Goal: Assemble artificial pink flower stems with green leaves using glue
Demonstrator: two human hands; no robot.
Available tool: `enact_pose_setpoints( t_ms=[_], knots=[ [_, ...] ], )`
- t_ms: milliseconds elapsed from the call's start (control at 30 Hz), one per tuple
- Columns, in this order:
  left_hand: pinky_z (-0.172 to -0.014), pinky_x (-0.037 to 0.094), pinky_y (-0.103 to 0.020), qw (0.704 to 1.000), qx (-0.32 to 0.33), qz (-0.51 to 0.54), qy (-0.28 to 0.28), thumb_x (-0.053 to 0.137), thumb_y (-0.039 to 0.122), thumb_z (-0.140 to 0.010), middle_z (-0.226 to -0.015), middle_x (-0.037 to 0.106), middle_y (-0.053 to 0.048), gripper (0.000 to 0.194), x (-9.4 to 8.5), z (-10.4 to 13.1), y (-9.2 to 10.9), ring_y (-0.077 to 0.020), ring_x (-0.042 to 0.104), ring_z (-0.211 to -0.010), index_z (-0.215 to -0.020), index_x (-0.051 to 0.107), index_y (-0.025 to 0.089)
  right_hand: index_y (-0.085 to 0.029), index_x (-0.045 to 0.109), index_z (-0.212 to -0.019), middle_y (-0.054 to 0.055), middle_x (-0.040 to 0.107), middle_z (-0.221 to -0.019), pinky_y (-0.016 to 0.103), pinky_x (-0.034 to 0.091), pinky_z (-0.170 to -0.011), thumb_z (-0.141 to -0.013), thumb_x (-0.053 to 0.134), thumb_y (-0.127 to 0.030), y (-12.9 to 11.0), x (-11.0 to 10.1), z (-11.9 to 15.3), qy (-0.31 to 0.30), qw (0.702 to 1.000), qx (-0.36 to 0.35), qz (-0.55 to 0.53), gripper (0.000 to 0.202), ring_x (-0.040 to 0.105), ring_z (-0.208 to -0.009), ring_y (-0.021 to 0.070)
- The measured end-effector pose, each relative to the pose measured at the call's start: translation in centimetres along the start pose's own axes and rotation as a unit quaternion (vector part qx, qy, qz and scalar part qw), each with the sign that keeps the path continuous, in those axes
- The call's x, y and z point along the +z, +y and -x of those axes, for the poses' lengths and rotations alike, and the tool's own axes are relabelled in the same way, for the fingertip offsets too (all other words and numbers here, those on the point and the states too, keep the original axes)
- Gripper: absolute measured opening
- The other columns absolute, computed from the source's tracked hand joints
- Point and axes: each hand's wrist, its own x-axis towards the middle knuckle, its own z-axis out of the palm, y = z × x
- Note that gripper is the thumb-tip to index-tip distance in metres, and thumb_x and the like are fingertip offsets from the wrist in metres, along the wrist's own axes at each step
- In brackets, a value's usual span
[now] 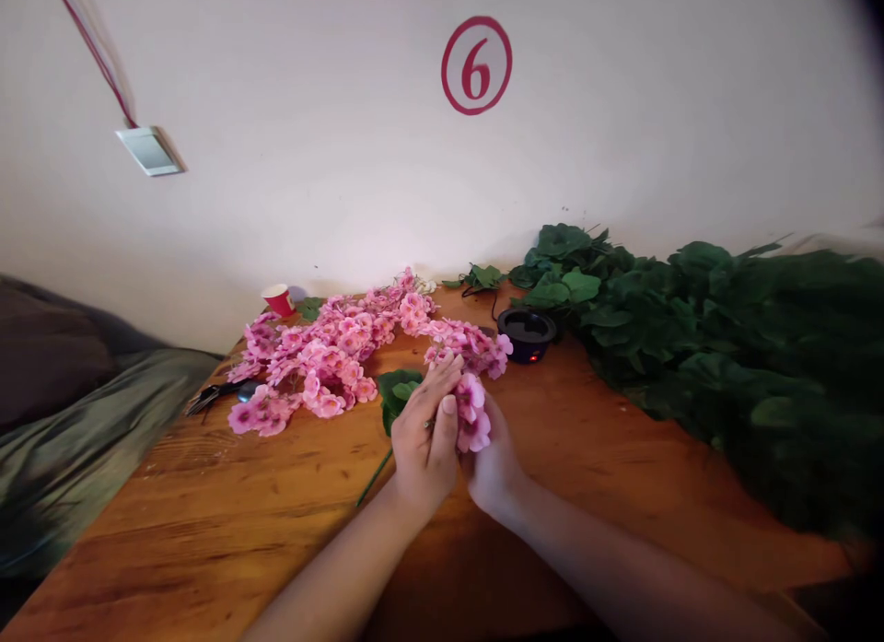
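Note:
My left hand point(426, 427) is closed, its fingers together and its thumb raised, at the side of a pink artificial flower spray point(472, 410). My right hand point(498, 467) cups the same blossoms from the other side, with most of its fingers hidden behind them. A green stem point(375, 477) slants down to the left below my left hand, and dark green leaves point(396, 395) show just beyond it. Where stem and blossoms meet is covered by my hands. More pink blossoms point(461, 340) lie right behind my fingers.
A heap of pink flowers point(338, 343) covers the table's point(227, 522) back left. Green leaves point(704, 329) are piled along the right. A small black pot point(527, 333) with a red light stands behind my hands. A red paper cup point(278, 301) and black-handled tool point(219, 395) sit left.

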Motion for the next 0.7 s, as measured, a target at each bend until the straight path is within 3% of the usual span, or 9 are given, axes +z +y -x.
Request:
enact_pose_setpoints(
  t_ms=[100,267,433,567,700],
  knots=[
    [-0.116,0.039,-0.046,1.0,-0.017,0.018,0.007,0.048,0.016,-0.097,-0.134,0.063,-0.008,0.034,0.5,0.6,-0.3,-0.0226,0.056,-0.129,-0.128,0.061,0.024,-0.025,0.072,-0.089,0.001,0.071,-0.089,0.026,0.051,-0.071,-0.077,0.068,-0.046,-0.3,0.2,0.1,-0.002,1.0,0.007,-0.005,0.025,0.063,-0.086,0.0178],
    [-0.112,0.042,-0.047,0.993,-0.067,0.096,0.014,0.058,0.017,-0.093,-0.133,0.063,-0.009,0.02,1.3,1.6,-0.7,-0.0243,0.057,-0.127,-0.112,0.062,0.023,-0.023,0.071,-0.081,0.002,0.07,-0.086,0.029,0.052,-0.079,-0.072,0.071,-0.049,0.0,-0.3,0.2,-0.021,1.0,-0.012,0.005,0.027,0.063,-0.09,0.0189],
    [-0.111,0.042,-0.049,0.992,-0.072,0.1,0.019,0.06,0.019,-0.092,-0.124,0.068,-0.009,0.005,1.6,1.6,-0.6,-0.024,0.06,-0.123,-0.096,0.061,0.022,-0.023,0.07,-0.085,0.002,0.069,-0.091,0.029,0.051,-0.085,-0.076,0.068,-0.049,0.5,-0.7,0.3,-0.023,0.999,-0.037,0.029,0.028,0.062,-0.094,0.0186],
    [-0.111,0.042,-0.048,0.993,-0.087,0.082,0.02,0.058,0.021,-0.093,-0.118,0.07,-0.008,0.005,1.5,1.3,-0.4,-0.0235,0.062,-0.121,-0.088,0.059,0.021,-0.023,0.066,-0.08,0.0,0.066,-0.081,0.027,0.052,-0.076,-0.077,0.067,-0.047,0.3,-0.4,0.0,-0.013,1.0,-0.015,0.016,0.023,0.062,-0.084,0.0167],
    [-0.106,0.046,-0.045,0.989,-0.131,0.055,0.028,0.057,0.026,-0.094,-0.11,0.072,-0.008,0.014,1.4,1.0,-0.4,-0.0238,0.064,-0.118,-0.082,0.056,0.02,-0.022,0.067,-0.084,0.0,0.061,-0.07,0.028,0.05,-0.06,-0.078,0.063,-0.055,-0.2,-0.1,-0.4,0.004,1.0,-0.004,-0.007,0.033,0.059,-0.067,0.0166]
  ],
)
